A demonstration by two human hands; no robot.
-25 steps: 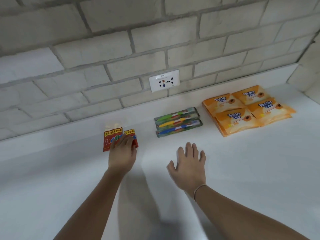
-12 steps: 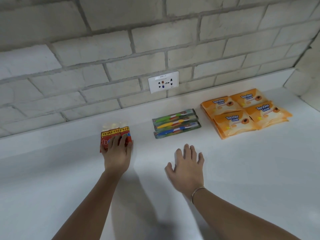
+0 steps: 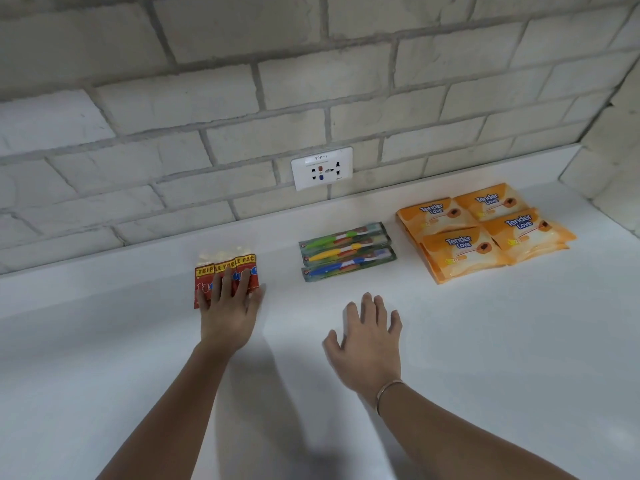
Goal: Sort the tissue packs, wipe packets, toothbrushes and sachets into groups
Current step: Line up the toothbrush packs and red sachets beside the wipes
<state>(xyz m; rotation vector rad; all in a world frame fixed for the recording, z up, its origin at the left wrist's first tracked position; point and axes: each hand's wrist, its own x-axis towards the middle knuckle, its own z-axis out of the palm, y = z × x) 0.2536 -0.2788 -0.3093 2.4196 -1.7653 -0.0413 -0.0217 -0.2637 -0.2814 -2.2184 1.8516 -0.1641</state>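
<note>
While three groups line the tabletop's (image 3: 485,358) far edge — sachets (image 3: 227,271), toothbrushes (image 3: 346,251), wipes (image 3: 485,233) — sorting looks nearly done; only tidying seems left. Left hand (image 3: 228,315) presses flat on the sachets; right hand (image 3: 370,341), fingers spread, holds nothing.

sachets (image 3: 227,275): "TRIPLE PACK" | wipe packets (image 3: 485,230): "Tender Love" | socket (image 3: 322,168): "9PP-1"

Left hand (image 3: 228,317) is covering the lower half of the red sachets (image 3: 227,270), masking their brand lettering. Both forearms are running off the bottom edge. Wall socket (image 3: 322,168) print is showing too small to read.
</note>
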